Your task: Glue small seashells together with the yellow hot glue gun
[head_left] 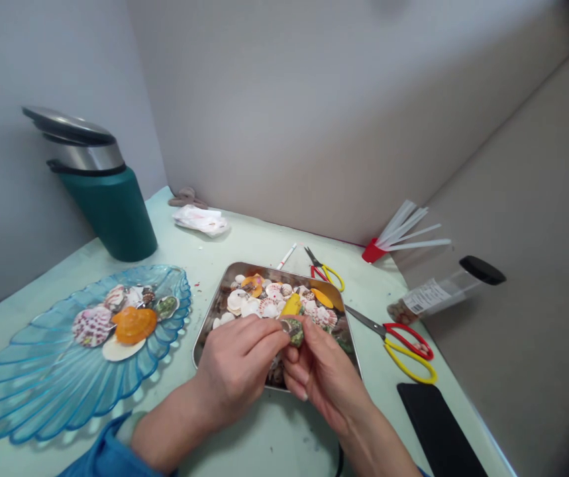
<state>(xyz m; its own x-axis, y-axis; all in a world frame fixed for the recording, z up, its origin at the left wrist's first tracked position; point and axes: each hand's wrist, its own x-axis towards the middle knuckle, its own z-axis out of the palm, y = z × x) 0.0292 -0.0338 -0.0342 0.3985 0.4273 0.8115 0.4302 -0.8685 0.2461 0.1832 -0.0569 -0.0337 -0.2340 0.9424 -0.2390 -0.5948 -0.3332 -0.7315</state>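
Note:
Between the fingertips of both my hands is a small green speckled seashell [295,334]. My left hand [237,364] pinches it from the left, its fingers partly covering the shell. On the other side, the thumb and fingers of my right hand [326,377] close on it. Both hands are over the near part of a metal tray [205,336], which holds many white, striped and orange shells [269,306]. A bright yellow piece [291,305] lies among them, just beyond my fingers; its kind is unclear.
At left are a blue scalloped glass dish [40,371] with several shells and a green tumbler [110,205]. Large scissors [393,338], smaller scissors [324,268], a clear jar [436,291], a red cup [373,250] of white sticks and a black slab [438,424] are at right.

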